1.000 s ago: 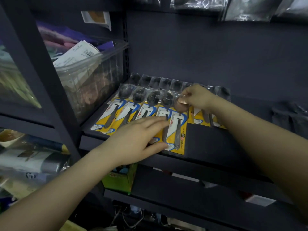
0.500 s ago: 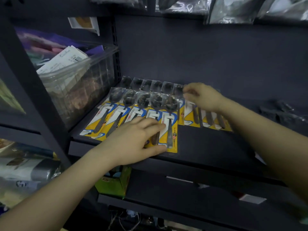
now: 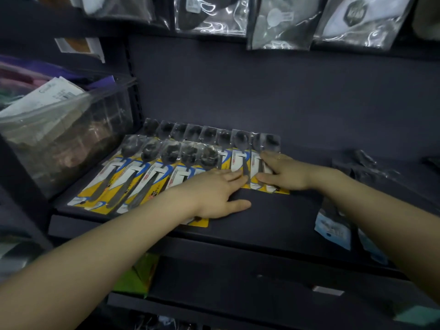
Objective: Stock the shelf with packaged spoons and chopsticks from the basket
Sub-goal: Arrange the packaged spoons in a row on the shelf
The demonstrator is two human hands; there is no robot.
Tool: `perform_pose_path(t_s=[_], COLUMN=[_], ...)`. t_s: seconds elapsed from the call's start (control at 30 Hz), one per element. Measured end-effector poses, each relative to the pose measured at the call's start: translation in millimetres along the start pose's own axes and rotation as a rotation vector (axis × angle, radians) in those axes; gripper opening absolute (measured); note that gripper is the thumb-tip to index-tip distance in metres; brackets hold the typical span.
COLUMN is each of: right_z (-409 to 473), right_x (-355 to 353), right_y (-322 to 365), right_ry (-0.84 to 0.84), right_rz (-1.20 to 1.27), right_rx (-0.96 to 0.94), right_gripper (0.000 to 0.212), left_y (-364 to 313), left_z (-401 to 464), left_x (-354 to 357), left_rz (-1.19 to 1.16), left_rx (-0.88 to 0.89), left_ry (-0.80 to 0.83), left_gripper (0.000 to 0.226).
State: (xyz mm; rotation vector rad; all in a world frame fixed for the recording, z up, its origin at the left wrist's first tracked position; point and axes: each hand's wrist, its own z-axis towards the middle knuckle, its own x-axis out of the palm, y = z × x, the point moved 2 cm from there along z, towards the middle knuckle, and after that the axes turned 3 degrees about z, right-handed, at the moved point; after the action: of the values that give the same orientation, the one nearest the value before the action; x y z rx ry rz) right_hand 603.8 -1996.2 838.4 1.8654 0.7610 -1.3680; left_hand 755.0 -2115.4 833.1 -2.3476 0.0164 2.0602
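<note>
Both hands have slid rightward, left hand (image 3: 214, 194) and right hand (image 3: 283, 172) flat, fingers spread on spoon packs (image 3: 240, 160)

Spoon packs (image 3: 152, 177) show yellow cards with blue-and-white swooshes (dark grey spoons) on a dark navy shelf (image 3: 273, 210).

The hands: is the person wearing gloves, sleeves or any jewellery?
No gloves and no sleeves in view: both forearms are bare right down to the bottom edge of the picture. The left hand shows nothing worn. The right hand seems to have a thin ring on one finger, though it is small and hard to make out. No watch or bracelet shows on either wrist.
</note>
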Motion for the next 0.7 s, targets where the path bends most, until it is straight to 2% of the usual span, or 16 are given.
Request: perform_pose_path(t_s=[0.2,0.47,0.63,0.7], right_z=[-2.3,-2.4,-48.8,-74.9], right_x=[-2.2,-1.0,-31.2,-33.7], right_y=[-10.9,-13.8,-23.8,-46.0], right_ry=[0.017,0.013,-0.401,-0.417], right_rz=[0.005,0.035,0.218,0.158], right_rx=[0.026,0.063,0.089,0.233], right_gripper=[0.071,0.067,0.054,0.046], left_y=[-7.7,-10.1,-20.2,-34.5], left_z=[1.0,1.5,-5.4,-8.7], left_x=[-3.6,-8.3,-18.1,-26.9], left_rz=[0.041,0.076,-0.007,-0.068], left_rx=[0.007,0.002,0.063,0.131], left_ry=[-0.015,0.004,-0.129,-0.234], left_gripper=[0.056,0.059,0.075,0.072])
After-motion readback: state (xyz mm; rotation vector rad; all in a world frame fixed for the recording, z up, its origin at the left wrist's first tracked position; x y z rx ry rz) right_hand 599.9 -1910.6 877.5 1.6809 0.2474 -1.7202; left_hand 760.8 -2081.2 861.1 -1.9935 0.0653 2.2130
